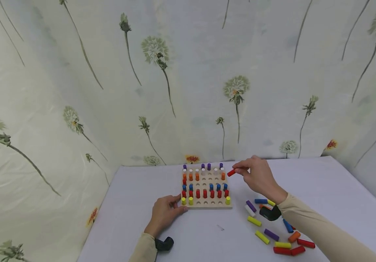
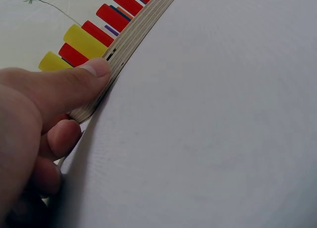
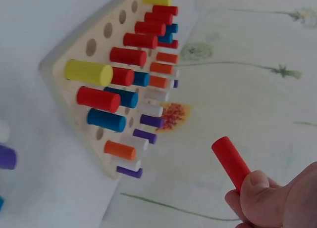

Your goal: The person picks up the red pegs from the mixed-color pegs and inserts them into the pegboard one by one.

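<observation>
A wooden pegboard [image 1: 207, 208] with rows of coloured pegs lies on the table. Purple and white pegs stand in its back rows, then orange, blue, red and yellow ones toward the front; some holes hold no peg. My left hand [image 1: 166, 213] grips the board's front left corner, its thumb on the front edge in the left wrist view. Between thumb and fingers, my right hand [image 1: 256, 175] pinches a red peg [image 3: 231, 161], held in the air just off the board's right edge near the back. The peg is tilted.
Loose pegs in several colours, among them a yellow peg [image 1: 262, 237] and a purple peg [image 1: 271, 234], lie scattered on the white table [image 1: 142, 185] to the right. The right forearm covers some of them. A flower-print curtain [image 1: 188, 91] hangs behind the table.
</observation>
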